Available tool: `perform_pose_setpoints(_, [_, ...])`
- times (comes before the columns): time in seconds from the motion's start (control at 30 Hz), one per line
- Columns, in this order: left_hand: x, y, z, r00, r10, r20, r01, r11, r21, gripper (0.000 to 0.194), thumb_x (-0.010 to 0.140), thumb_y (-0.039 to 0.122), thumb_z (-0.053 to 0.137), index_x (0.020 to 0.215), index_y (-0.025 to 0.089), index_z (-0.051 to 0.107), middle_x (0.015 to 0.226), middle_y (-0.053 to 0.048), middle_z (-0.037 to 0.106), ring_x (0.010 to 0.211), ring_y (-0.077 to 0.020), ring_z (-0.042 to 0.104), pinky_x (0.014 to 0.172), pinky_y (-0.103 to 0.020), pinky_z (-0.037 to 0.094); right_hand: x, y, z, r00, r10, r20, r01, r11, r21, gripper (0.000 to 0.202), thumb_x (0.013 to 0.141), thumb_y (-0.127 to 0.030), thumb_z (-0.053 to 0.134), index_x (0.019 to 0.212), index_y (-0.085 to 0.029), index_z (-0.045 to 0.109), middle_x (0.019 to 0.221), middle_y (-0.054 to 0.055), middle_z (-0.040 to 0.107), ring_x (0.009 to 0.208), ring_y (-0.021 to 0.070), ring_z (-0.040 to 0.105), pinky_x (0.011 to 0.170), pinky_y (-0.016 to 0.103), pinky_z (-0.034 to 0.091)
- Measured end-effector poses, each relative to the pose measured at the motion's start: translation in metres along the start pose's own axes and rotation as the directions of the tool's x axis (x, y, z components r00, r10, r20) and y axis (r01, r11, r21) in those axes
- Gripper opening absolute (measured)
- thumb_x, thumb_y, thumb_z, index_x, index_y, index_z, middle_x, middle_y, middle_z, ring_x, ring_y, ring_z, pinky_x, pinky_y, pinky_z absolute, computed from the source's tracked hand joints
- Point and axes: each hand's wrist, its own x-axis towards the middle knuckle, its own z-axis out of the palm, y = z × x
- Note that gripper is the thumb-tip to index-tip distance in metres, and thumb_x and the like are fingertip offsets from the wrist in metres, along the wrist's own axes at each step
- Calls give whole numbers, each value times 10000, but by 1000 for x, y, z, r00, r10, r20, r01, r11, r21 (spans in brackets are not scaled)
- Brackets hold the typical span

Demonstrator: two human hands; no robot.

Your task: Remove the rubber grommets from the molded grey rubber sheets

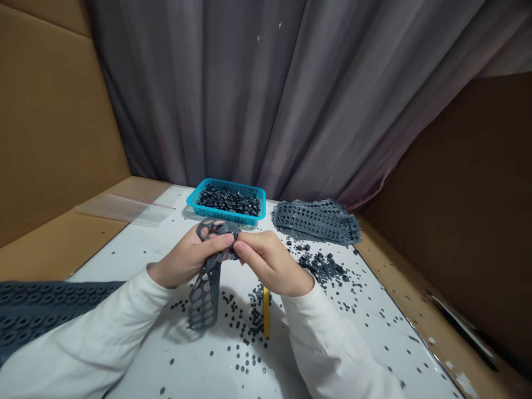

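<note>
Head view: both hands were up over the middle of the white tabletop (pixel 208 382), working one perforated dark grey strip (pixel 214 302) between them. Left hand (pixel 187 256) was closed on the strip's bunched upper part, thumb pressed across the top, fingers curled around behind. Lower length of the strip hung below that grip, rows of holes facing left. Right hand (pixel 272 260) was narrow: thumb and forefinger pinched at the strip's right edge, tips just beside the left thumb tip, other fingers folded in. Couldn't tell if a loose bit sat between those right fingertips. White sleeves ran to both wrists.

Behind the hands: blue plastic basket (pixel 216 214), dark small pieces (pixel 228 200) heaped inside. Right of it, a stack of perforated grey sheets (pixel 318 221), with a loose dark pile (pixel 326 267) just in front. Yellow stick (pixel 266 317) lay below the right hand, upper end hidden by it, small dark discs (pixel 238 367) scattered around. Clear zip bag (pixel 124 209) lay far left, partly off the tabletop. Grey sheet with ring rows (pixel 37 312) was at near left, partly under the left sleeve. Grey curtain (pixel 241 100) at back, cardboard wall (pixel 50 111) on the left.
</note>
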Motion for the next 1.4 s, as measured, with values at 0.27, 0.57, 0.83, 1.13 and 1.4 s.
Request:
perform_pose_setpoints(0.27, [1,1,9,993,-115,-19,100,924,-369,362,625,376,614,471,195,341,394,61,276,392,-75,291,421,-241,329,6,20,47,899,359,-252,-24,613,789,407,808,-503,508,585,-185,385,496,-66,329,402,50,277,389,184,268])
perform_pose_setpoints(0.57, [11,-6,6,992,-113,-60,82,922,-378,308,674,329,555,509,204,326,389,103,150,358,-52,172,396,-210,321,18,17,56,799,377,-468,-20,795,607,369,880,-465,381,622,-206,326,499,-69,283,400,62,244,374,193,235])
perform_pose_setpoints(0.83, [11,-4,1,998,19,-64,-3,968,250,389,801,456,507,542,167,489,493,28,459,461,-96,398,431,-213,301,1,12,-4,998,-66,0,57,864,-501,295,927,-275,365,655,-185,432,632,10,505,566,110,425,539,248,293])
perform_pose_setpoints(1.13, [13,-8,12,967,-246,-62,243,969,-54,330,746,398,595,554,156,479,440,53,438,392,-60,371,381,-180,228,-3,22,9,977,-201,-77,118,801,-587,314,934,-261,336,655,-186,457,611,25,503,558,127,410,524,260,288])
perform_pose_setpoints(1.4, [12,-9,39,935,-228,-271,37,824,-566,395,672,343,656,483,176,353,389,88,334,354,-28,302,354,-146,274,11,28,57,675,-142,-724,-69,965,-254,293,925,-241,337,655,-197,444,559,-7,439,510,120,422,525,253,316])
